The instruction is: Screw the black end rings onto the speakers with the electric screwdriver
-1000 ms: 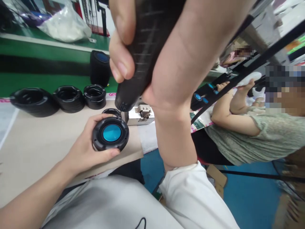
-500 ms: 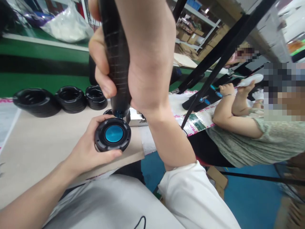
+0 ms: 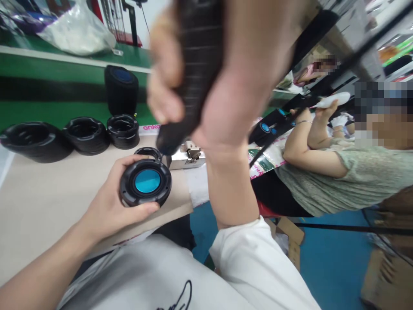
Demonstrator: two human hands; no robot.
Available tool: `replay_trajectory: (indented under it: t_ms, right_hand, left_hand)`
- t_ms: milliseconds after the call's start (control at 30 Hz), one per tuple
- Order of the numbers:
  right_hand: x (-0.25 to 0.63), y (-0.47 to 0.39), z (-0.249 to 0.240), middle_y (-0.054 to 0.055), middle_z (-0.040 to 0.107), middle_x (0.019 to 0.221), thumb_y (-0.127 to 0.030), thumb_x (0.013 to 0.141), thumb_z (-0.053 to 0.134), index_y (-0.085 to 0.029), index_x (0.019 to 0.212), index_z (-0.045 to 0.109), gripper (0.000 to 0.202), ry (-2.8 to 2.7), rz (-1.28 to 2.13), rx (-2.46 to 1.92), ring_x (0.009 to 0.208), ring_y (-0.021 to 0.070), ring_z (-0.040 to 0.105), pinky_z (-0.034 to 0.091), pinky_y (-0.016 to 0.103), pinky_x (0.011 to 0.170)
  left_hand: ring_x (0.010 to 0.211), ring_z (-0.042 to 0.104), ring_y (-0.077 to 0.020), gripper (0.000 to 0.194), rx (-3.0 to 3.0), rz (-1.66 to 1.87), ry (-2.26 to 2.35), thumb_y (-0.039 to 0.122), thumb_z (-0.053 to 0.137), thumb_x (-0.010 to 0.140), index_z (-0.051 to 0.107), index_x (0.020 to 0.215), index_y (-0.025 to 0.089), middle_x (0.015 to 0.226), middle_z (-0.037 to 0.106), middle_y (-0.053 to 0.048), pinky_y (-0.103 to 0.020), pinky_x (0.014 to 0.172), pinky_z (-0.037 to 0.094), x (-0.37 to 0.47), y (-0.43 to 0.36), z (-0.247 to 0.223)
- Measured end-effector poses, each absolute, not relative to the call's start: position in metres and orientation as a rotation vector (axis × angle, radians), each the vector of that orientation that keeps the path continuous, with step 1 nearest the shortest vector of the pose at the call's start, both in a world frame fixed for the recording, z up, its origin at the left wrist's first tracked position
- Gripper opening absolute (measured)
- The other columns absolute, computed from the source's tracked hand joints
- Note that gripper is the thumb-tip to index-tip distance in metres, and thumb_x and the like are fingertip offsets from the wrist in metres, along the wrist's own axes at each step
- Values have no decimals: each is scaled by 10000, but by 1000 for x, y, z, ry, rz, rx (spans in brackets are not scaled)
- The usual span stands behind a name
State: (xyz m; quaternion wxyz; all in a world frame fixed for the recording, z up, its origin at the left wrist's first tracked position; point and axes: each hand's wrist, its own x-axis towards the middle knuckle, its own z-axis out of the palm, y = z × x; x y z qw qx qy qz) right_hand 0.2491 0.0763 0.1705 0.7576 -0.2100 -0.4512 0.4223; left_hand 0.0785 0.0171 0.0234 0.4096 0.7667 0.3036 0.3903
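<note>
My left hand is wrapped around a round black speaker part with a shiny blue disc in its middle, holding it tilted over the table. Gripped in my right hand is a black electric screwdriver, slanted, its tip end above and behind the speaker part. Motion smears the hand and tool, and the screwdriver's tip cannot be made out clearly. Just behind the speaker part shows another black ring, beside a silver metal fixture.
Several black ring-shaped housings stand in a row at the left. Behind them is a black cylindrical speaker. A plastic bag lies on the green shelf. At the right, a co-worker holds a white bottle near more blue-disc speakers.
My right hand has lifted the screwdriver off the speaker part and tilted it, moving rightward. My left hand still holds the part. The view has shifted slightly.
</note>
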Motion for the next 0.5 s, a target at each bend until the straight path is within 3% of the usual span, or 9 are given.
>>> replay_trajectory:
  t_ms: [100,200,300,500]
  right_hand:
    - [285,71,158,-90,211,518,-813,849,831,-249,777,327,760,-1023,856,-598,604,49,567,388,188,474]
    - [317,51,138,-104,355,512,-841,766,876,-263,819,466,711,-1042,673,-792,513,65,505,372,260,446]
    - [330,36,120,-109,496,566,-909,807,782,-263,875,526,698,-1033,518,-903,438,56,446,347,290,400]
    - [333,38,105,-87,513,567,-876,834,764,-254,815,535,663,-1039,578,-874,409,79,465,348,296,407]
  left_hand:
    - [1270,756,-352,815,1890,953,816,614,918,784,579,1465,321,1442,713,-95,-476,1055,649,77,17,20]
    - [1314,730,-380,831,1877,949,853,619,925,767,589,1466,323,1472,700,-104,-542,1112,620,75,18,16]
    - [1313,728,-394,848,1875,961,856,615,943,741,598,1450,302,1471,705,-118,-567,1123,614,74,20,15]
    - [1319,727,-392,889,1864,972,869,606,972,694,609,1441,287,1479,710,-123,-544,1123,619,72,22,14]
